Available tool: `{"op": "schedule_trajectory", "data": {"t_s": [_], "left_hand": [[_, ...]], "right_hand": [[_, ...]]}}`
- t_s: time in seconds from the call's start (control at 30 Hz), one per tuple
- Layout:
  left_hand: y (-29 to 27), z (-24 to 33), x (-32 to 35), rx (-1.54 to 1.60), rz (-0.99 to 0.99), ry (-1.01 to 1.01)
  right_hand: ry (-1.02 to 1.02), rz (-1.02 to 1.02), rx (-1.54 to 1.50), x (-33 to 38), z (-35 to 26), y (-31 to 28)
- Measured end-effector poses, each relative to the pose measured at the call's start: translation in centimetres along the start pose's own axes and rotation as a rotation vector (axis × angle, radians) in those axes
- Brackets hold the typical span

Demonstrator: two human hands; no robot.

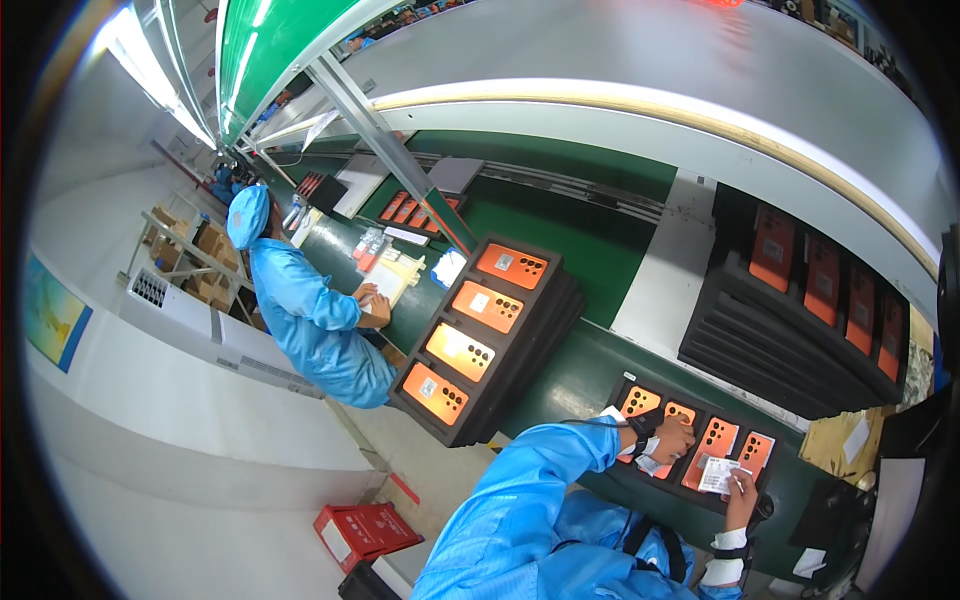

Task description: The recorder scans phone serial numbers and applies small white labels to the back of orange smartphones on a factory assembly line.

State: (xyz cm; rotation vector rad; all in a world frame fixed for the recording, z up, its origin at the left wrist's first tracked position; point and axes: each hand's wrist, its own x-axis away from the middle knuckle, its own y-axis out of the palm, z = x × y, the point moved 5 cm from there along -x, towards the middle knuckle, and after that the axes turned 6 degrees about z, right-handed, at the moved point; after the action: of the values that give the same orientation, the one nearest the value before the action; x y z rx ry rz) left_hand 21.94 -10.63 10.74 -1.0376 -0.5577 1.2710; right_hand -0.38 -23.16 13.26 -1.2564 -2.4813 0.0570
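A black foam tray [612, 482] lies on the bench in front of me, with a row of orange phones [716, 440] face down, camera rings showing. My left hand [672, 440] rests over the second phone from the left, its fingers curled together. Whatever they pinch is hidden. White paper labels [652, 466] show just below that hand. Between the thumb and fingers of my right hand [742, 498] is a printed white label sheet [718, 474], held over the lower part of the two right-hand phones. Dark bands circle both my wrists.
Left of my tray rises a stack of black trays [520, 375] topped with orange phones. Another tall tray stack [790, 345] stands at the right. A metal post [390, 140] slants over the bench. A co-worker [305, 300] in blue works farther left. A red crate [368, 532] sits on the floor.
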Motion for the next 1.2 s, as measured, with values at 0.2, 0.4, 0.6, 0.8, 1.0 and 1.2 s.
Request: {"op": "schedule_trajectory", "data": {"t_s": [0.2,0.4,0.6,0.8,1.0,1.2], "left_hand": [[-4.8,2.0,1.5,0.053,0.157,0.018],[-8.3,2.6,4.1,0.147,0.153,-0.064],[-8.3,2.2,4.7,0.193,0.203,-0.176],[-8.5,2.1,4.5,0.247,0.132,-0.182],[-9.6,3.1,3.8,0.213,0.056,-0.205],[-9.2,3.0,3.9,0.211,0.102,-0.168]], "right_hand": [[-0.075,0.064,-0.037,-2.9,0.6,3.0],[0.099,-0.169,-0.059,-5.9,2.1,11.4],[0.189,-0.363,0.071,-7.9,4.6,13.6],[0.046,-0.348,-0.014,-6.8,3.5,12.0],[0.166,-0.348,0.030,-5.2,-1.1,12.6],[-0.218,-0.204,0.559,-3.7,-4.5,11.3]]}}
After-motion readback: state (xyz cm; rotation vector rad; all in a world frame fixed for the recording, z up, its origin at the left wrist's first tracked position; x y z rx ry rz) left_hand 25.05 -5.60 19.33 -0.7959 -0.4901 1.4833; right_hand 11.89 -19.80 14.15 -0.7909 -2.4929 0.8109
